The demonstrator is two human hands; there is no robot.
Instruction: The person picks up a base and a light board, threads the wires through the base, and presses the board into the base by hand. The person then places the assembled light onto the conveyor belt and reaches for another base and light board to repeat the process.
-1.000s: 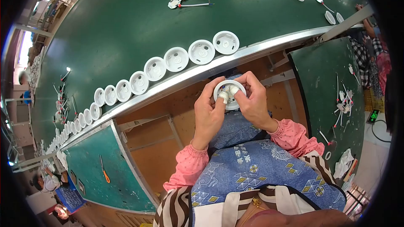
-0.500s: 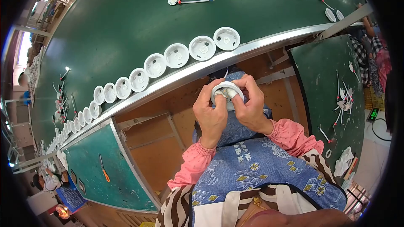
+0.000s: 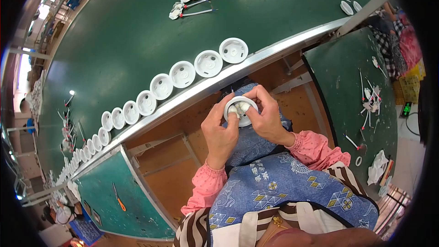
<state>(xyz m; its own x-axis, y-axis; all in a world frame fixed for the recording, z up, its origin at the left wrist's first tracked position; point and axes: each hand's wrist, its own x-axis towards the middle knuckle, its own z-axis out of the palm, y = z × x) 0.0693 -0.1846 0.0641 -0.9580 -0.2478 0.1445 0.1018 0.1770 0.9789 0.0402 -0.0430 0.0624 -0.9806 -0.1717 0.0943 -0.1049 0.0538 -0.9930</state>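
Above my lap, a round white cup (image 3: 241,121) is held between both hands, its open side facing up. My left hand (image 3: 220,128) is closed on its left rim, with the thumb inside. On the right rim my right hand (image 3: 267,118) grips it, thumb also inside. Both thumb tips look covered in white and press on the inner part, whose details are hidden. A row of similar white cups (image 3: 209,63) runs along the metal edge of the green table (image 3: 132,32), open sides up.
White parts with red-tipped wires (image 3: 177,10) lie on the far table. Orange-handled scissors (image 3: 120,201) rest on the lower left board. More wired parts (image 3: 371,103) lie on the right board. Another person (image 3: 393,41) is at the far right.
The held cup and both hands have shifted slightly left and down in view. The cup now shows more of its inside. The table has also shifted as the camera view moved.
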